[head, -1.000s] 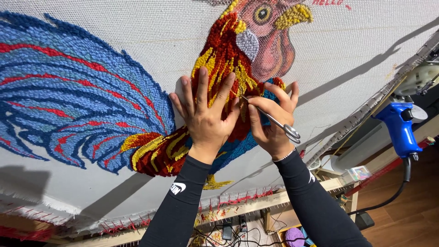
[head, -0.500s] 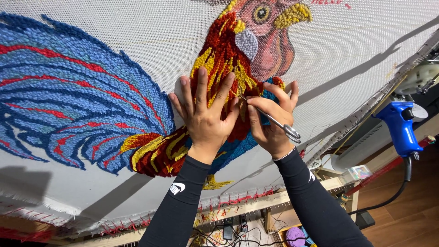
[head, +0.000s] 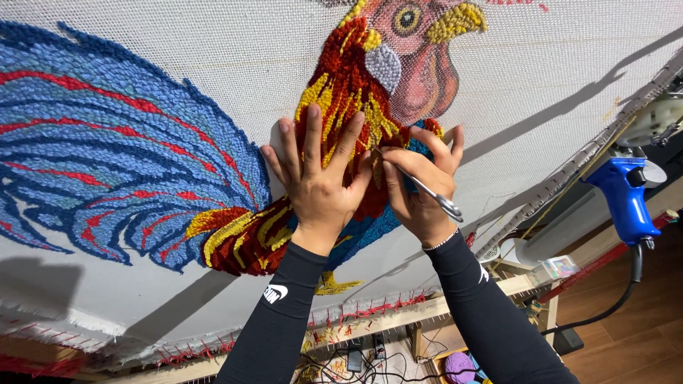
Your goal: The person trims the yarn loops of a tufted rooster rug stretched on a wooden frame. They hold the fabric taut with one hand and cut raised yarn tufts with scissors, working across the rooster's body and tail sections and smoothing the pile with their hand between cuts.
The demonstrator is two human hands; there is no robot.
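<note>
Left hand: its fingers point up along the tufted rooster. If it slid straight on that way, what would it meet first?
The left hand lies flat on the rooster's red and yellow neck yarn. Sliding on, its fingertips would probably reach the grey ear patch first, then the pink face.

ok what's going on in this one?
A person is working on a tufted rooster rug stretched on a wooden frame. The left hand lies flat on the rooster's red and yellow chest, fingers spread. The right hand holds a small pair of metal scissors with the tip at the yarn beside the left hand. A blue tufting gun hangs at the right edge, untouched.
</note>
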